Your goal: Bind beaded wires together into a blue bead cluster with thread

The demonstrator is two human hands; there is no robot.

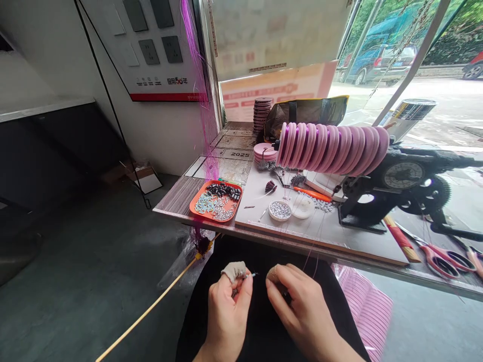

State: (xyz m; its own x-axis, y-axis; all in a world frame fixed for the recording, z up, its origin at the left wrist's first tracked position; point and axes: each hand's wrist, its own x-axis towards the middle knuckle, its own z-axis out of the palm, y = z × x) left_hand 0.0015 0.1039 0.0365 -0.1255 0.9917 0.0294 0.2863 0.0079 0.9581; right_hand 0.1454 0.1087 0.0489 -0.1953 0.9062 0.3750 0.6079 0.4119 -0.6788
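Observation:
Above my dark lap, my left hand (231, 306) pinches a small pale blue bead (247, 275) between thumb and index finger, and a tiny dark tip sticks out to its right. A beige cloth finger cover (234, 270) wraps that index finger. A short gap to the right is my right hand (302, 301), its thumb and fingertips pressed together. Whatever lies between them is hidden or too fine to make out. On the table edge beyond my left hand sits an orange tray (193, 203) with black, pale blue and silvery beads in separate heaps.
A black winding device carries a row of pink spools (332, 148) on the white board (362, 246). Near them are a bowl of pearly beads (280, 210), an orange-handled tool (311, 193) and scissors (439, 260). Purple threads (207, 115) hang at left, above a wooden stick (151, 307).

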